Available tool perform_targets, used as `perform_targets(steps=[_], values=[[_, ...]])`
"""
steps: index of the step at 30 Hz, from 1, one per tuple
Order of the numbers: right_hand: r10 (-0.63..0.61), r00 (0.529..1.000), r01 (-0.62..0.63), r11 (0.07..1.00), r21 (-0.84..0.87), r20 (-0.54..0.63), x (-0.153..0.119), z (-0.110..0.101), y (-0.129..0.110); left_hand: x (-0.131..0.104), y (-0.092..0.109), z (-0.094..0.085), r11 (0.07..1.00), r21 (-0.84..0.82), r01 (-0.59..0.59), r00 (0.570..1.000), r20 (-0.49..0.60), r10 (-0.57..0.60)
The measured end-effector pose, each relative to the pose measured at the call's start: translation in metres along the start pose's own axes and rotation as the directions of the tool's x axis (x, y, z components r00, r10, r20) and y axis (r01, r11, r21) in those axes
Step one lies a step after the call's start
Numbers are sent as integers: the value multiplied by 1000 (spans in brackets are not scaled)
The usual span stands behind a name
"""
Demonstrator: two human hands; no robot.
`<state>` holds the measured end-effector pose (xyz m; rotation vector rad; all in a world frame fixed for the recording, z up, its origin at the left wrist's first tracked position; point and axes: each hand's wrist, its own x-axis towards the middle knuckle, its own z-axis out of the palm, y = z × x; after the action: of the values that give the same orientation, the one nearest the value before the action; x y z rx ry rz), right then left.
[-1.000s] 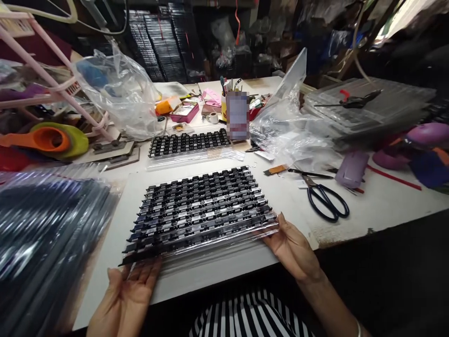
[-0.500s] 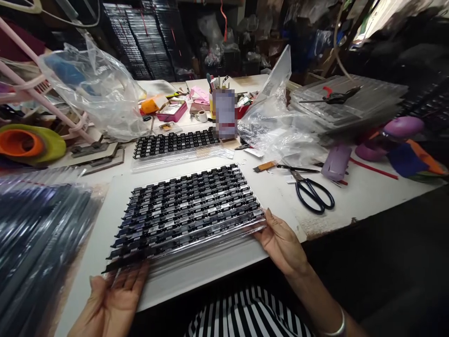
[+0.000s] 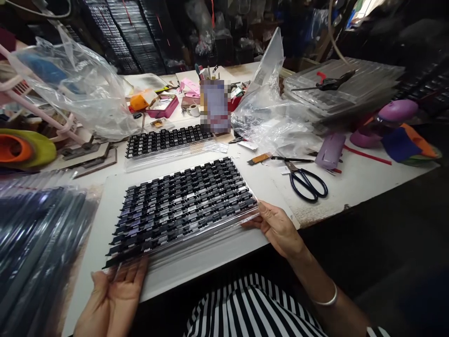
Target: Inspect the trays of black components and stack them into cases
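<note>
A clear plastic tray (image 3: 210,234) filled with rows of black clip-like parts (image 3: 185,201) lies at a slant over the white board (image 3: 87,234). Under its near left corner, my left hand (image 3: 119,290) is palm up, with the fingertips hidden beneath the tray. My right hand (image 3: 277,227) grips the near right corner, thumb at the edge and fingers below. Behind it rests a second clear tray (image 3: 150,163) with similar black parts (image 3: 168,140).
Wrapped dark strips (image 3: 31,248) are piled at the left. Scissors (image 3: 308,185), a cutter (image 3: 259,158) and a purple roll (image 3: 329,150) lie on the right. Plastic bags (image 3: 273,117), a pink box (image 3: 162,106) and stacked clear trays (image 3: 343,89) stand farther back.
The view has shifted, so most table items appear farther left and higher. Both hands remain at the near corners of the tray, which looks slightly flatter.
</note>
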<state>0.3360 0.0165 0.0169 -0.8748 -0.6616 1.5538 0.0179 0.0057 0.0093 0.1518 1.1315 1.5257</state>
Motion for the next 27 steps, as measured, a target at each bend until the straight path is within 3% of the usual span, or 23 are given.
perform_targets(steps=[5,10,20,27], values=[[-44,997,37,994,-107,-67,2,-2,3,-9,3,21,999,36,21,981,-195,-14],[-108,990,96,987,-132,-89,0,-1,8,-20,6,36,1000,-3,28,970,-240,-28],[-118,989,109,990,-92,-92,0,-1,9,-19,1,31,995,88,-42,989,-136,53],[-156,983,155,988,-20,-96,-1,-3,10,-15,5,26,996,-94,13,998,-63,-19]])
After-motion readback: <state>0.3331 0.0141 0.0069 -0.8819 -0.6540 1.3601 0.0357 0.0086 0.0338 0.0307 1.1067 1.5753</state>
